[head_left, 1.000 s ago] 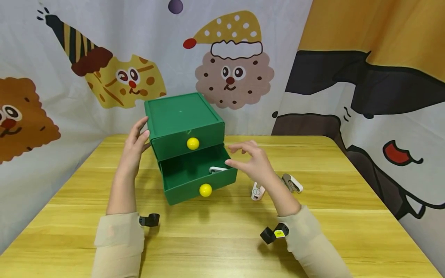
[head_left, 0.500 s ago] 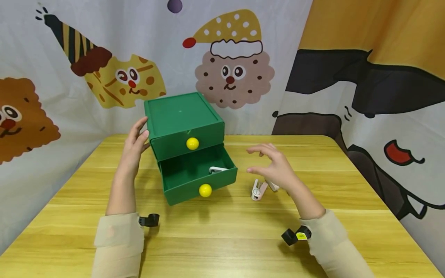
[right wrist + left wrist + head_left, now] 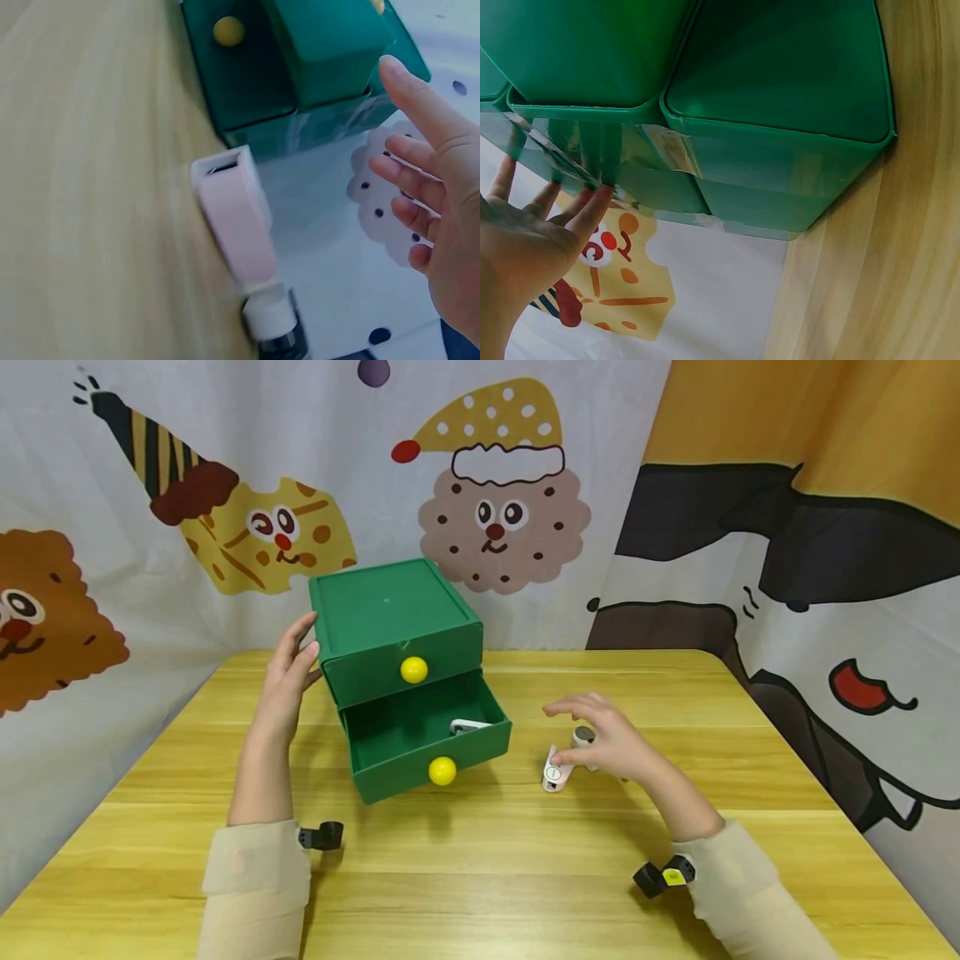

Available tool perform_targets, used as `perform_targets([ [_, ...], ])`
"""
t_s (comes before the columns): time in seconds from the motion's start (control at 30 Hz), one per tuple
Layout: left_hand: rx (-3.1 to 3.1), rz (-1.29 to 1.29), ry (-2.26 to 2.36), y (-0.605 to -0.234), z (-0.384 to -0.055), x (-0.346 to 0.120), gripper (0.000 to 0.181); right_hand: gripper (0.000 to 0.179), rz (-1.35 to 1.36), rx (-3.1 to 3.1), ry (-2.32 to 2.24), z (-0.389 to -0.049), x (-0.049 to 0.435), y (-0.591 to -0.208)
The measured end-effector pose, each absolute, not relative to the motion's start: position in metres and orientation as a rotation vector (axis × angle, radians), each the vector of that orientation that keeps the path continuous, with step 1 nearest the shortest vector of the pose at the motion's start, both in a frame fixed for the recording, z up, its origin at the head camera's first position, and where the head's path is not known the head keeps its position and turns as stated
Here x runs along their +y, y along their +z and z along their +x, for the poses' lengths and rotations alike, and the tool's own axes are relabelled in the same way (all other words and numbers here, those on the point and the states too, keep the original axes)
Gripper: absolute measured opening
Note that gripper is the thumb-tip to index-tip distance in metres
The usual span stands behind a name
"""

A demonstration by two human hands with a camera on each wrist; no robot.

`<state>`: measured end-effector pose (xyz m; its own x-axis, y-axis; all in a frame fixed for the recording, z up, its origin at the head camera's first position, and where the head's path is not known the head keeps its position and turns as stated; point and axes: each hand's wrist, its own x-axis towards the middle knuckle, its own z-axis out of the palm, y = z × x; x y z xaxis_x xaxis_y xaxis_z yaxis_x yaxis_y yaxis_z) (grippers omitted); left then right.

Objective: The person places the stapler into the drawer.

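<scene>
A green two-drawer cabinet (image 3: 390, 610) stands on the table, its lower drawer (image 3: 397, 727) pulled out and its upper one closed. My left hand (image 3: 285, 681) rests its extended fingertips against the cabinet's left side, where clear tape (image 3: 675, 154) shows in the left wrist view. Inside the open drawer lies a white item (image 3: 468, 726), partly hidden by the front panel. To the right of the drawer, my right hand (image 3: 611, 739) hovers with thumb and fingers spread, holding nothing. Below its thumb lies a small pink-and-white stapler (image 3: 236, 225); a grey-and-white one (image 3: 583, 737) sits just behind, partly covered by the hand.
Yellow round knobs (image 3: 442, 771) stick out from the drawer fronts. The wooden table (image 3: 465, 877) reaches back to a cartoon-printed curtain (image 3: 300, 427). Black cameras are strapped at both wrists over beige sleeves (image 3: 255, 885).
My right hand has drawn away from the open drawer, moving right and down to over the small staplers. The left hand and the cabinet have stayed in place.
</scene>
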<state>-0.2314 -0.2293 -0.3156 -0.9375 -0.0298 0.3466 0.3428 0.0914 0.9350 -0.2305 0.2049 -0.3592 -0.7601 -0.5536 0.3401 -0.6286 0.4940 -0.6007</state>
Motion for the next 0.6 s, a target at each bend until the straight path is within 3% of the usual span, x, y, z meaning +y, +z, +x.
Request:
perform_targets([
  [0.6, -2.101, -0.308, -1.918, -0.316, -0.233, -0.23, 0.058, 0.069, 1.052, -2.768, 0.922, -0.233, 0.223, -0.399],
])
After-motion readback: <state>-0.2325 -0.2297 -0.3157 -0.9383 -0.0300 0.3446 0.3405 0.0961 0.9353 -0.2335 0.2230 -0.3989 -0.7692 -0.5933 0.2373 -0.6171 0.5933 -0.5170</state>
